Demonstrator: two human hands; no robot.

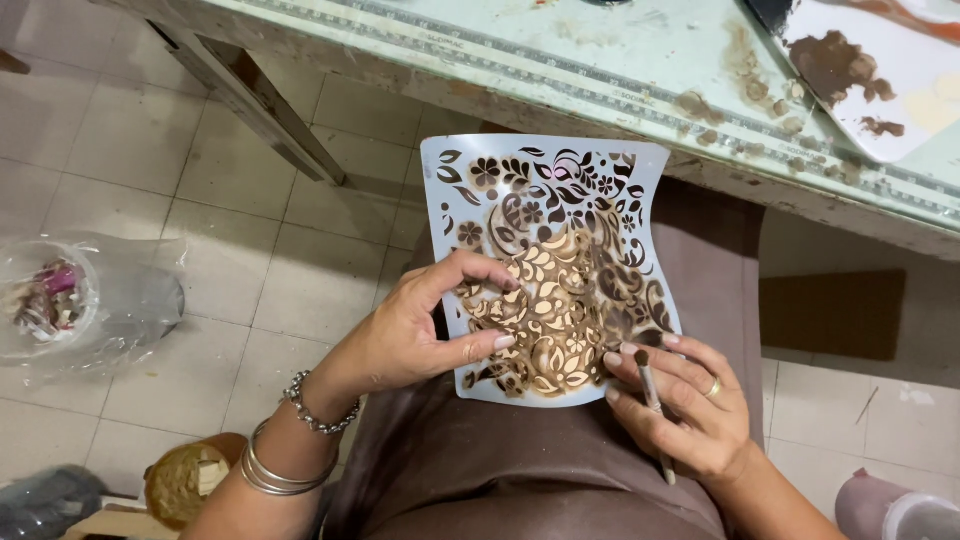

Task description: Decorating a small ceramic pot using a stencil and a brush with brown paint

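A thin white stencil sheet (560, 200) with cut-out flower and leaf shapes lies over a brown-stained piece on my lap. My left hand (420, 330) presses on the stencil's lower left part, thumb and fingers spread across the pattern. My right hand (685, 405) holds a small brush (652, 400) with a brown tip at the stencil's lower right edge, its fingertips touching the sheet. Brown paint covers the lower half of the pattern; the upper part is cleaner.
A worn green worktable (600, 60) runs across the top, with a white palette (880, 70) smeared with brown paint at the right. A clear plastic bag (90, 300) lies on the tiled floor at left. A round brown container (185, 480) sits at lower left.
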